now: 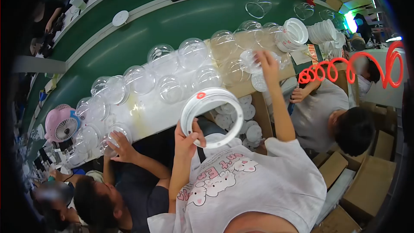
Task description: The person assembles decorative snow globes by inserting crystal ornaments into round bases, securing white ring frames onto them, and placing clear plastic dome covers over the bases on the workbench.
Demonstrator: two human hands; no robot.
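Observation:
My left hand (pixel 188 137) grips a white plastic ring (pixel 186 118) by its lower left side, with the thumb and fingers wrapped round the rim. A small red round mark (pixel 201 96) shows on the ring's upper left. Out over the worktable, my right hand (pixel 268 62) has its fingers bent at the edge of a translucent disc (pixel 249 61); its fingertips are partly hidden. Another such disc (pixel 259 83) lies just below it. Clear domes (pixel 233 72) stand to the left of that hand. Beyond it are stacked white rings (pixel 295 34).
Clear domes (pixel 158 58) line the white tabletop (pixel 151 112) leftward to a pink fan (pixel 63 123). A box of white discs (pixel 252 133) stands by my torso. Co-workers sit on both sides; one hand (pixel 118 146) touches a dome. A red coiled hose (pixel 332 71) hangs at right.

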